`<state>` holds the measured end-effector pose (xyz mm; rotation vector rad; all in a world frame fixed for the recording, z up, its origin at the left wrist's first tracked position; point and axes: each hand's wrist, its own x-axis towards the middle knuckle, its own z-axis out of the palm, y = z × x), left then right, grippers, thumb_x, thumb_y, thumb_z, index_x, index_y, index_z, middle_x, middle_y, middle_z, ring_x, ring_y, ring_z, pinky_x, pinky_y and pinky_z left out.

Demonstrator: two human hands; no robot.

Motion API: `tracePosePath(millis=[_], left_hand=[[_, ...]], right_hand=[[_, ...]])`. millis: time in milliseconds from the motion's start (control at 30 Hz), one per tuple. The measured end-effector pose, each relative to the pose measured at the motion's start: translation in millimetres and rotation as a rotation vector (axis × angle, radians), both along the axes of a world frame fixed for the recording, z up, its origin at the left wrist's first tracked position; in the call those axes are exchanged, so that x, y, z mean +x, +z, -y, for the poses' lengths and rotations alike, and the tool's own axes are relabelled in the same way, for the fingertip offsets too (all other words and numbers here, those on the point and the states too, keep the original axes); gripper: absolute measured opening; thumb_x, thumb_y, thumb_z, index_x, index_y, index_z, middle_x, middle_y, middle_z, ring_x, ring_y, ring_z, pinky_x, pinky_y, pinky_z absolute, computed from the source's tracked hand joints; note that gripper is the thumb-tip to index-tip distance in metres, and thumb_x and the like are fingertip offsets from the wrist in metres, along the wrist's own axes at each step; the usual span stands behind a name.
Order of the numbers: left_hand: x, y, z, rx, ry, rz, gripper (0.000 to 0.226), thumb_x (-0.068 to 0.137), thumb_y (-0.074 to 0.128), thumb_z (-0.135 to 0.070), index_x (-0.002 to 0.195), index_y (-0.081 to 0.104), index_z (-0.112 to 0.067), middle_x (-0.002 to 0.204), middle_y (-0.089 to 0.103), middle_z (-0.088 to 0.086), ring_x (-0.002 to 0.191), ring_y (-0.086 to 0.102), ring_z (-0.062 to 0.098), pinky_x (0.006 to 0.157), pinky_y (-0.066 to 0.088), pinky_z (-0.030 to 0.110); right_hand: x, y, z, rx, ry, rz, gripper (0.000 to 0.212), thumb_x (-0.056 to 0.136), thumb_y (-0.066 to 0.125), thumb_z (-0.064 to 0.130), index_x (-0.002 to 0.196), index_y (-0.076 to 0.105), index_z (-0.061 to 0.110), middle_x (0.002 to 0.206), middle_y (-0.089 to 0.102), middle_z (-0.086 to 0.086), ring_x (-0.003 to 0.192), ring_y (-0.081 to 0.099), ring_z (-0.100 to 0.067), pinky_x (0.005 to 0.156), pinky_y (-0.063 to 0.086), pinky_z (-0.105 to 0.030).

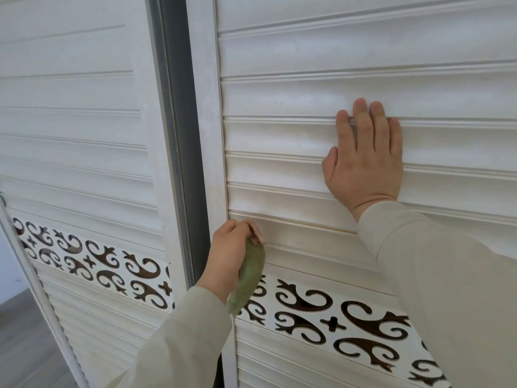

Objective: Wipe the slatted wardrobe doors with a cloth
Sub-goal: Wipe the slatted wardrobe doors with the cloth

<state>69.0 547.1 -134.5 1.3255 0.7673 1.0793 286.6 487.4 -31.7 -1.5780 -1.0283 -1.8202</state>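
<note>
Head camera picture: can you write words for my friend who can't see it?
A left hand grips a green cloth against a white slatted wardrobe door, near its left edge. The right hand presses flat on the slats higher up. A dark swirl-pattern band crosses the door below.

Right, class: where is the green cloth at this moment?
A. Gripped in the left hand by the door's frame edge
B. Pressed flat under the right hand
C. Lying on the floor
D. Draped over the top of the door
A: the left hand grips the green cloth at the slats beside the frame, while the right hand rests flat and bare on the slatted door.
</note>
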Motion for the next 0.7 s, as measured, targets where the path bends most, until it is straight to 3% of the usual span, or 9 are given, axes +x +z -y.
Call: tracePosePath(millis=[133, 233, 300, 367, 467, 600, 700], left_hand=[[-1.0, -2.6, -8.9, -0.093, 0.008, 0.064, 0.034, 0.085, 0.035, 0.007, 0.064, 0.058, -0.005, 0.071, 0.062, 0.012, 0.076, 0.062, 0.026, 0.083, 0.053, 0.043], [-1.0, -2.0, -14.5, -0.215, -0.017, 0.025, 0.021, 0.090, 0.049, -0.001, 0.084, 0.069, 0.000, 0.087, 0.071, 0.013, 0.089, 0.068, 0.029, 0.077, 0.056, 0.042], [-2.5, -1.0, -14.2, -0.214, -0.042, -0.045, 0.017, 0.094, 0.060, -0.013, 0.096, 0.074, -0.004, 0.096, 0.076, 0.007, 0.095, 0.070, 0.025, 0.082, 0.058, 0.041], [-5.2, 0.3, -11.3, -0.123, -0.068, -0.123, 0.020, 0.095, 0.061, -0.019, 0.092, 0.079, -0.011, 0.097, 0.077, -0.001, 0.100, 0.069, 0.018, 0.093, 0.053, 0.038], [-9.2, 2.5, -6.0, -0.065, -0.053, -0.127, 0.021, 0.093, 0.059, -0.013, 0.089, 0.079, -0.007, 0.093, 0.078, 0.002, 0.100, 0.070, 0.015, 0.102, 0.047, 0.034], [-8.5, 5.3, -9.9, -0.177, 0.018, -0.083, 0.027, 0.090, 0.055, -0.011, 0.076, 0.077, -0.012, 0.087, 0.077, 0.003, 0.090, 0.068, 0.023, 0.092, 0.051, 0.040], [-10.0, 5.2, -13.0, -0.304, -0.062, 0.028, 0.029, 0.089, 0.051, -0.007, 0.071, 0.072, -0.011, 0.100, 0.075, 0.012, 0.089, 0.067, 0.028, 0.085, 0.056, 0.043]], right_hand=[[0.4, 0.1, -0.2, -0.001, 0.007, 0.001, 0.051, 0.094, 0.044, 0.028, 0.141, 0.049, 0.009, 0.149, 0.044, -0.016, 0.138, 0.040, -0.038, 0.115, 0.027, -0.051], [-0.2, 0.3, 0.2, 0.002, 0.008, 0.001, 0.050, 0.094, 0.043, 0.028, 0.141, 0.049, 0.010, 0.149, 0.045, -0.016, 0.138, 0.040, -0.038, 0.114, 0.027, -0.051], [-0.2, -0.1, -0.1, 0.003, 0.008, 0.003, 0.051, 0.094, 0.043, 0.028, 0.141, 0.049, 0.010, 0.149, 0.045, -0.016, 0.138, 0.040, -0.038, 0.114, 0.027, -0.051], [0.2, -0.2, -0.2, -0.001, 0.006, -0.002, 0.051, 0.094, 0.043, 0.028, 0.141, 0.049, 0.010, 0.149, 0.044, -0.016, 0.138, 0.040, -0.038, 0.115, 0.025, -0.050], [-0.1, 0.1, 0.0, -0.004, 0.004, -0.004, 0.051, 0.094, 0.043, 0.028, 0.141, 0.048, 0.010, 0.149, 0.044, -0.016, 0.139, 0.040, -0.038, 0.115, 0.024, -0.050], [-0.9, 0.3, 0.2, -0.009, 0.000, -0.006, 0.051, 0.093, 0.044, 0.028, 0.141, 0.048, 0.010, 0.149, 0.044, -0.016, 0.138, 0.040, -0.038, 0.115, 0.025, -0.050], [-1.0, 0.1, 0.1, -0.002, 0.002, -0.003, 0.051, 0.093, 0.044, 0.027, 0.141, 0.049, 0.010, 0.149, 0.045, -0.017, 0.138, 0.040, -0.038, 0.115, 0.026, -0.050]])
